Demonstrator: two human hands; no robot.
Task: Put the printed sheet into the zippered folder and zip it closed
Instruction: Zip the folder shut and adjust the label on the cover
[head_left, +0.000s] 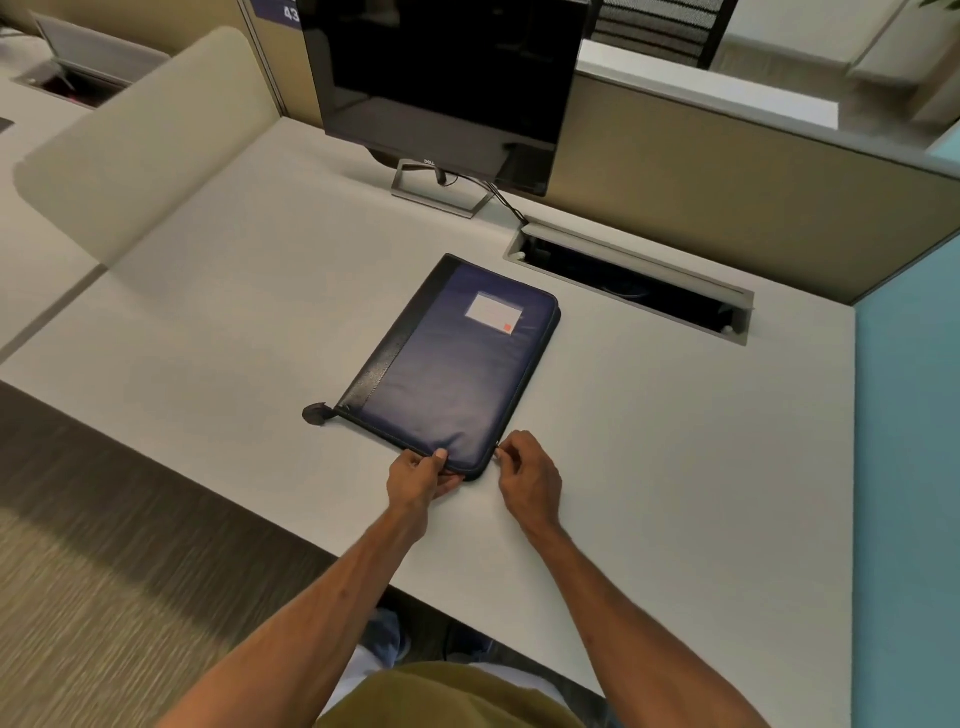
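I see the folder (457, 364) lying flat and closed, turned at a slant: navy cover, black spine strip along its left, white label with an orange mark near the far end. No sheet showing.

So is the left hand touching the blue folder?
Touching. In the head view the left hand pinches the near edge of the blue folder, with the thumb lying on top of the cover and the fingers tucked underneath.
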